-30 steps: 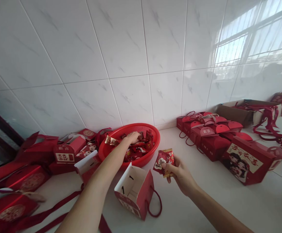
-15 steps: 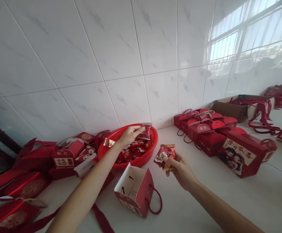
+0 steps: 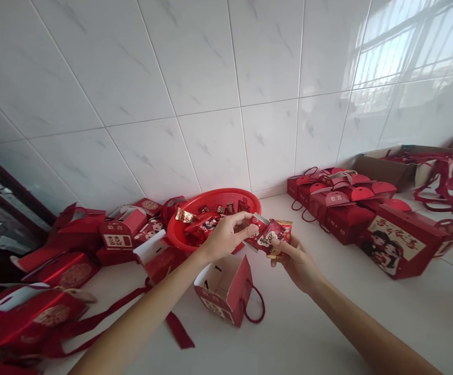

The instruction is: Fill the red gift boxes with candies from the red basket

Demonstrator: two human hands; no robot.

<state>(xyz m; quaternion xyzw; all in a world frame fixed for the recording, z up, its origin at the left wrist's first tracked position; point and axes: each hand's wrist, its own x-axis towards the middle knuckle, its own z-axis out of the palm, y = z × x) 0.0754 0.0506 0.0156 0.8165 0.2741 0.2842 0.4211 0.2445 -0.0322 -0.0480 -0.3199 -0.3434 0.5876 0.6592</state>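
Observation:
My left hand (image 3: 230,234) pinches a red candy packet (image 3: 256,229) with a silvery edge. That packet meets the red and gold candy packets (image 3: 275,237) gripped between the thumb and fingers of my right hand (image 3: 299,263). Both hands are together above an open red gift box (image 3: 226,291), which has a white inside and a dark red cord handle (image 3: 258,312). Behind my left hand, a red plastic basket (image 3: 226,195) holds several wrapped candies (image 3: 206,224). Its front rim is partly hidden by my hand.
Closed red gift boxes (image 3: 343,221) stand in rows on the right. A cardboard box (image 3: 386,169) with red ribbons is behind them. More red boxes (image 3: 70,268) crowd the left side, with a loose ribbon (image 3: 179,330) nearby. A tiled wall (image 3: 211,140) runs along the back.
My left hand has brought its red candy packet from above the basket down and right, against the packets in my right hand. The view has shifted slightly.

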